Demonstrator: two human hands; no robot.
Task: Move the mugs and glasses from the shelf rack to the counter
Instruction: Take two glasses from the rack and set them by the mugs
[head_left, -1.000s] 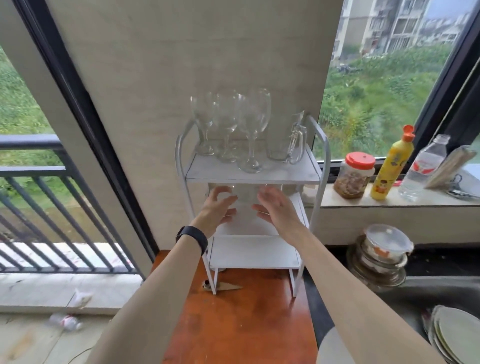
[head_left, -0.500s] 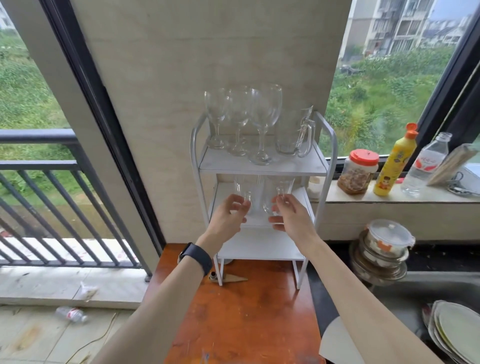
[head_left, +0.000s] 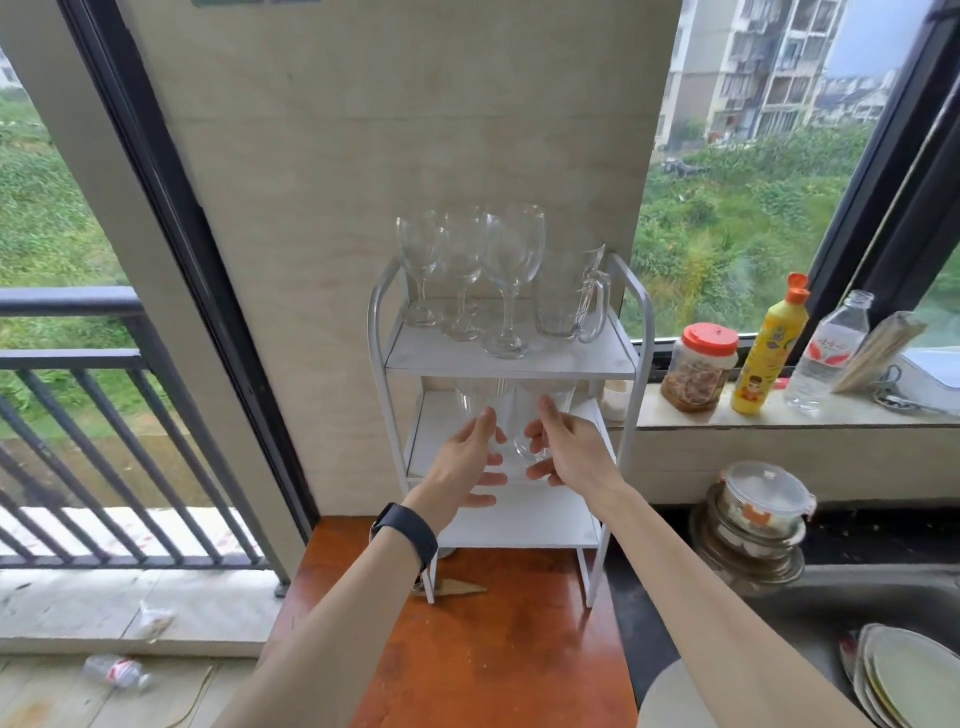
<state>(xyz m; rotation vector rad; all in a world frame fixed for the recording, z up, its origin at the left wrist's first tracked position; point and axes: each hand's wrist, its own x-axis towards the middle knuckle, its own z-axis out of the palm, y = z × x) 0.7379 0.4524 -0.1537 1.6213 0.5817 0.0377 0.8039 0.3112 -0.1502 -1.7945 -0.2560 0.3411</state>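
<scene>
Two clear glasses, upright on the middle tier of the white shelf rack: left hand curled around the left glass, right hand around the right glass, orange counter directly below.

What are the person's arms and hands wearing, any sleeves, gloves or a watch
Both forearms are bare as far as the picture shows: no sleeves, no gloves. The left hand has a dark, wide smartwatch-style band around its wrist. The right hand and its wrist show nothing worn, no rings visible.
</scene>
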